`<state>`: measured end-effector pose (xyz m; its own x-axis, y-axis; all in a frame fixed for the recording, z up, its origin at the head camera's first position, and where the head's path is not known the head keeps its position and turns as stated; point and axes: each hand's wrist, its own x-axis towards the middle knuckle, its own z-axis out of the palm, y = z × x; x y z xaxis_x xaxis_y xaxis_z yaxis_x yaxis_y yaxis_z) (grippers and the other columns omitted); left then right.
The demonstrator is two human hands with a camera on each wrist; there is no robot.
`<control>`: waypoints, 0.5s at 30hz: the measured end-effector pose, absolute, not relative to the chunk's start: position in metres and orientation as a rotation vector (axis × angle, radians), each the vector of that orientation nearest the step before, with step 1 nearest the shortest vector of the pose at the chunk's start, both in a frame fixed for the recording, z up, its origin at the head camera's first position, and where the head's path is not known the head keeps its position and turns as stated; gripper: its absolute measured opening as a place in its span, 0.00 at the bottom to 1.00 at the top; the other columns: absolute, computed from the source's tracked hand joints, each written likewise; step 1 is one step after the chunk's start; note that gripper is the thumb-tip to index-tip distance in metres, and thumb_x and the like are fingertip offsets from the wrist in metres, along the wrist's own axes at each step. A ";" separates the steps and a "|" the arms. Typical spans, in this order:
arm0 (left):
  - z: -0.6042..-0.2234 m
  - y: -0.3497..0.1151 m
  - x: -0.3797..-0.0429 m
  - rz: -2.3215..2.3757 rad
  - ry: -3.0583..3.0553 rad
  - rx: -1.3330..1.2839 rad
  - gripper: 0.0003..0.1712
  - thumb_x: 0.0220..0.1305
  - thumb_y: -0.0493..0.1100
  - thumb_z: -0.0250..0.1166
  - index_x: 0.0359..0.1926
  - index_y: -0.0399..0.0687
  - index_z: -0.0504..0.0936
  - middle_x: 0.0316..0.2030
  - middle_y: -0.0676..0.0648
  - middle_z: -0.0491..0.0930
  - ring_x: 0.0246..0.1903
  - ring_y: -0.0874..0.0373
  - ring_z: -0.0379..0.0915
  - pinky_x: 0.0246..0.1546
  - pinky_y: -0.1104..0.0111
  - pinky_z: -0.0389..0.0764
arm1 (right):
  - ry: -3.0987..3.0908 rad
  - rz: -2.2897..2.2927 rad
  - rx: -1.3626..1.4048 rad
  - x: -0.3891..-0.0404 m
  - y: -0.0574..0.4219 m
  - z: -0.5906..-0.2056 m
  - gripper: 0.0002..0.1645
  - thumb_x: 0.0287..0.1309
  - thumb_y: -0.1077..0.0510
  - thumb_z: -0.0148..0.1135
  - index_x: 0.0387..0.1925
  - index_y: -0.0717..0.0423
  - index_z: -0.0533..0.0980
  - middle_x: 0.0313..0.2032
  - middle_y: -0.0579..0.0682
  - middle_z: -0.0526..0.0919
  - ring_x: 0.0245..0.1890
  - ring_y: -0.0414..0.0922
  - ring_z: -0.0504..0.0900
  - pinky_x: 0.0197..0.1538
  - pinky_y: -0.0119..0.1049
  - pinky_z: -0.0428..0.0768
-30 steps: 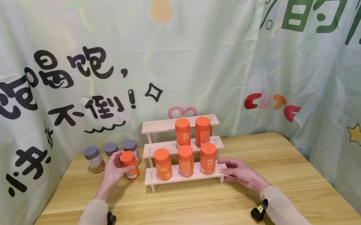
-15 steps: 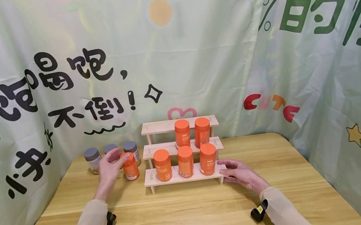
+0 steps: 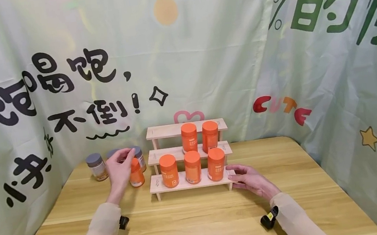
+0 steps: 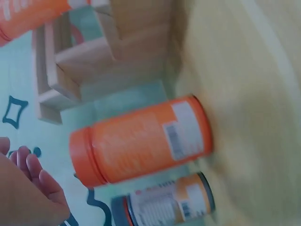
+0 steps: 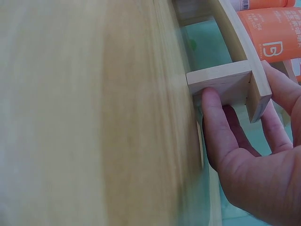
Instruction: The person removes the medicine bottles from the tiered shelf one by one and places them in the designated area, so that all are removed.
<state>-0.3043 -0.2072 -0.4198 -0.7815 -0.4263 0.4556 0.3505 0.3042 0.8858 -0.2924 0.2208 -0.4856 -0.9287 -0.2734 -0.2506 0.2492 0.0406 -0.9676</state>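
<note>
My left hand [image 3: 119,172] hovers with loosely bent fingers beside the lid of an orange jar [image 3: 136,176], which stands upright on the table left of the shelf. In the left wrist view that hand is apart from the orange jar [image 4: 141,141]. My right hand [image 3: 252,180] holds the right end of a three-tier wooden display shelf [image 3: 180,189]. Seen from the right wrist, its thumb rests on the shelf's end leg [image 5: 221,77] and other fingers reach round the board. Three orange jars [image 3: 193,167] line the lowest tier, and two orange jars [image 3: 210,136] stand on the middle one.
Three grey-lidded jars [image 3: 97,167] stand at the table's back left; my left hand partly hides the middle one. The wooden table [image 3: 196,224] extends in front of the shelf. A printed cloth [image 3: 211,70] hangs behind and along both sides.
My left hand has let go of the orange jar, leaving it standing on the table, and has lifted slightly beside its lid. The right hand stays at the shelf's end.
</note>
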 end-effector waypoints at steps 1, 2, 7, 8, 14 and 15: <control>-0.418 -0.205 -0.305 -1.565 -1.930 0.069 0.16 0.58 0.50 0.72 0.38 0.42 0.87 0.28 0.59 0.82 0.28 0.66 0.74 0.28 0.79 0.74 | 1.958 -1.945 -0.024 -0.293 0.221 -0.485 0.32 0.62 0.58 0.66 0.66 0.59 0.68 0.74 0.62 0.52 0.57 0.48 0.75 0.57 0.46 0.80; -0.416 -0.202 -0.305 -1.596 -1.931 0.074 0.16 0.59 0.50 0.72 0.39 0.42 0.87 0.28 0.60 0.81 0.28 0.66 0.74 0.28 0.79 0.74 | 1.960 -1.942 -0.027 -0.292 0.221 -0.485 0.33 0.61 0.57 0.66 0.66 0.59 0.68 0.74 0.62 0.51 0.57 0.49 0.74 0.57 0.46 0.80; -0.405 -0.191 -0.307 -1.841 -1.905 0.172 0.16 0.61 0.45 0.70 0.46 0.38 0.84 0.30 0.60 0.83 0.31 0.67 0.76 0.32 0.77 0.78 | 1.959 -1.940 -0.011 -0.293 0.221 -0.486 0.33 0.61 0.57 0.67 0.65 0.59 0.68 0.74 0.62 0.51 0.60 0.50 0.72 0.56 0.45 0.81; -0.404 -0.189 -0.307 -1.886 -1.891 0.185 0.16 0.62 0.43 0.70 0.47 0.37 0.83 0.31 0.58 0.83 0.31 0.67 0.77 0.33 0.77 0.79 | 1.963 -1.941 -0.007 -0.293 0.221 -0.486 0.33 0.60 0.57 0.67 0.65 0.59 0.69 0.74 0.62 0.51 0.60 0.50 0.72 0.56 0.44 0.81; -0.393 -0.173 -0.307 -1.997 -1.853 0.149 0.17 0.62 0.40 0.68 0.49 0.33 0.81 0.28 0.55 0.83 0.26 0.66 0.76 0.29 0.76 0.78 | 1.968 -1.947 0.016 -0.294 0.220 -0.487 0.32 0.60 0.58 0.67 0.64 0.58 0.70 0.73 0.61 0.54 0.57 0.49 0.74 0.55 0.45 0.82; -0.391 -0.171 -0.307 -1.997 -1.858 0.136 0.17 0.62 0.40 0.68 0.49 0.34 0.82 0.27 0.57 0.82 0.26 0.66 0.76 0.28 0.76 0.78 | 1.967 -1.949 0.018 -0.294 0.220 -0.488 0.32 0.60 0.58 0.67 0.64 0.58 0.70 0.73 0.61 0.54 0.56 0.49 0.75 0.55 0.45 0.82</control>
